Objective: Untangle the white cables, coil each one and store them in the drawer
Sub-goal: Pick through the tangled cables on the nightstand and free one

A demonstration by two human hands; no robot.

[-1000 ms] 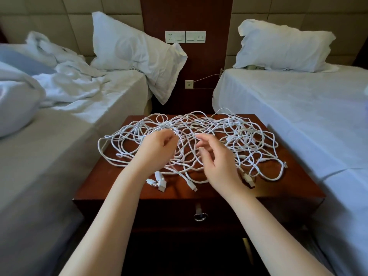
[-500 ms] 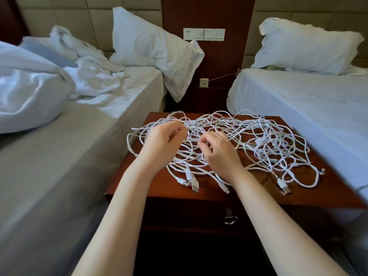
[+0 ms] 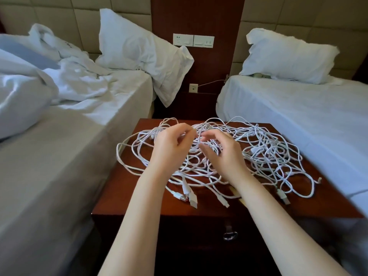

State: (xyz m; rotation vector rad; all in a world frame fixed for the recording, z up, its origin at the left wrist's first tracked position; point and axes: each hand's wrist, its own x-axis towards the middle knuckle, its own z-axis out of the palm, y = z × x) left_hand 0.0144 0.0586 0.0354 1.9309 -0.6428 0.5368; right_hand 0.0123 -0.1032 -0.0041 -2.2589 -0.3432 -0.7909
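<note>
A twin bedroom, likely a hotel room: two single beds, the left bed rumpled and the right bed made, each in white linen with a pillow, a padded wall behind, a switch panel, and a dark wooden bedside worktop with a drawer between them

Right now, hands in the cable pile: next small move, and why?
Probably drop the left hand to a loose plug end at the nightstand front and draw that cable free. The white cables are one tangle, the right hand sits in its dense middle.
</note>
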